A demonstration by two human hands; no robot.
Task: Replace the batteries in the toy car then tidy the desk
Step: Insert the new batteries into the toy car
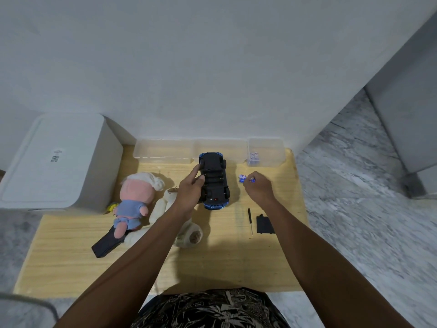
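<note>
So the right hand (257,188) pinches batteries (246,179); the toy car (214,181), steadied by the left hand (189,192), lies at its 9 o'clock, long axis 12-to-6.

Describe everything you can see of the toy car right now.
The toy car is blue with a black plastic underside. It lies upside down on the wooden desk, lengthwise away from the person, in front of the clear bins. Its four black wheels point up, and the battery compartment in the middle is open, its cover off. The left hand holds its left side; the right hand is apart from it.
</note>
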